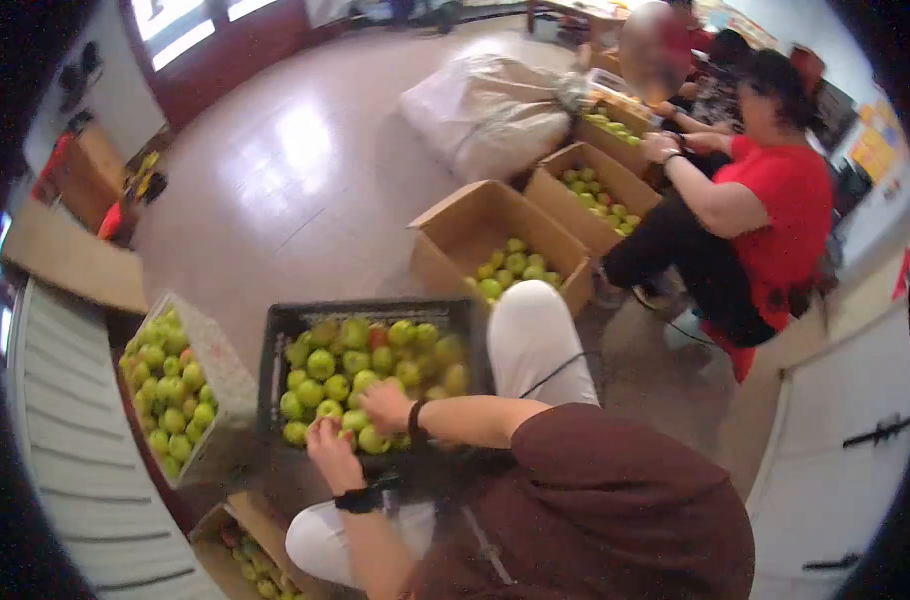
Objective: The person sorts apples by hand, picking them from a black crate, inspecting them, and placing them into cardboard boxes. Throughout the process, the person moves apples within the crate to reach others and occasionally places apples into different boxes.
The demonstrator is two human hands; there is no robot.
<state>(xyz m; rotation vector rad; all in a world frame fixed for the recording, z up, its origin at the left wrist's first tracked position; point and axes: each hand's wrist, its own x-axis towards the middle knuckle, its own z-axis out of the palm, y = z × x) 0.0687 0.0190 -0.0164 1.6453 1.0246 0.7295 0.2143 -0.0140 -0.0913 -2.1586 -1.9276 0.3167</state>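
Head view: smooth, round green apples (321, 363) are being held in a black plastic crate (271, 375). Apart, fingers bent, the left hand (333, 452) is being positioned at its seven o'clock, the right hand (387, 407) at five; grips cannot be told.

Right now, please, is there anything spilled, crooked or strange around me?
Nothing looks spilled: I see no apple on the floor. One reddish apple in the black crate looks odd, but only because those around it are green. The crate's right side is blurred, so I cannot judge damage there.
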